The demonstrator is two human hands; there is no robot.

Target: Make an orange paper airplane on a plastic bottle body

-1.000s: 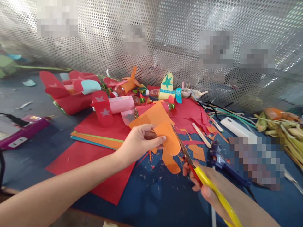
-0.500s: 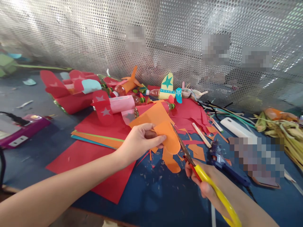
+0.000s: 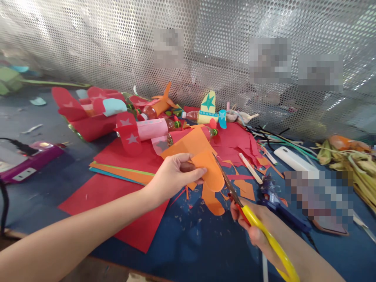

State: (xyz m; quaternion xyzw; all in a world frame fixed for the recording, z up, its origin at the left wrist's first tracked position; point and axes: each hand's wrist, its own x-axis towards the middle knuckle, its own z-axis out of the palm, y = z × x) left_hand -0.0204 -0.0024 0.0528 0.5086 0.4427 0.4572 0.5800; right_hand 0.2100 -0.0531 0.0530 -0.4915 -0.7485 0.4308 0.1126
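Between the thumb and fingers of my left hand (image 3: 176, 172) is a piece of orange paper (image 3: 214, 174) with a rounded lower end. My right hand (image 3: 252, 219) grips a pair of scissors (image 3: 249, 215) with yellow and red handles. The blades lie along the right edge of the orange piece and look nearly closed. Below my left hand, a rounded orange cutout (image 3: 213, 203) rests on the blue table (image 3: 199, 243). A larger orange sheet (image 3: 190, 143) lies just behind my left hand.
Red sheets (image 3: 117, 211) and stacked coloured paper lie left. Bottle models with paper fins (image 3: 129, 135) stand behind. A blue glue gun (image 3: 282, 209), a white stick-like object (image 3: 295, 161) and a blurred phone-like object lie right. A purple power strip (image 3: 32, 160) sits far left, before a perforated metal screen (image 3: 132, 47).
Almost nothing differs. Both hands, the scissors and the orange piece keep nearly the same positions, with the view shifted very slightly.
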